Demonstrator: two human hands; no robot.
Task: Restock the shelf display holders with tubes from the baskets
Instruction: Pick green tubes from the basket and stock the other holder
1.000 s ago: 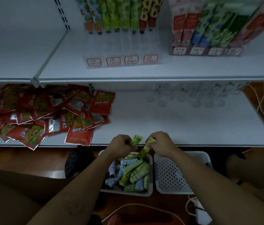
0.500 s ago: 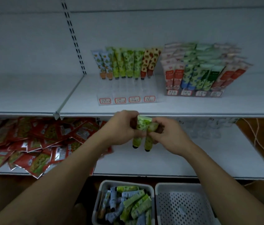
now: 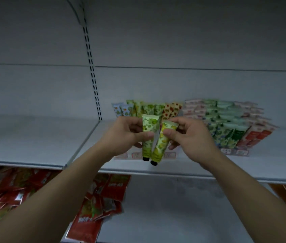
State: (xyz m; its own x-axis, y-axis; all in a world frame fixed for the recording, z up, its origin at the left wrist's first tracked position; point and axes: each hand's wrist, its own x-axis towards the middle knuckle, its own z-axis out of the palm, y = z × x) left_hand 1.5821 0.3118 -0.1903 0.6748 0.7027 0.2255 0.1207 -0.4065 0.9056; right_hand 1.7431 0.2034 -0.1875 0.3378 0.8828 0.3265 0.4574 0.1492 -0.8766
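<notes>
My left hand (image 3: 126,135) pinches a pale green tube (image 3: 148,137), cap down, in front of the middle shelf. Beside it, my right hand (image 3: 189,137) pinches a yellow-green tube (image 3: 161,144), also cap down and tilted slightly left. The two tubes nearly touch. Behind my hands stands the clear display holder (image 3: 169,155) with a back row of green, blue and red-patterned tubes (image 3: 147,108); my hands hide much of it. The baskets are out of view.
A second holder full of red, green and blue tubes (image 3: 226,127) stands to the right on the same white shelf (image 3: 33,137). Red snack packets (image 3: 15,186) lie heaped on the lower shelf at left. A slotted upright (image 3: 93,76) runs up the back panel.
Both hands rose from the basket to the middle shelf, each carrying a tube. The view tilted upward, so the baskets dropped out of sight.
</notes>
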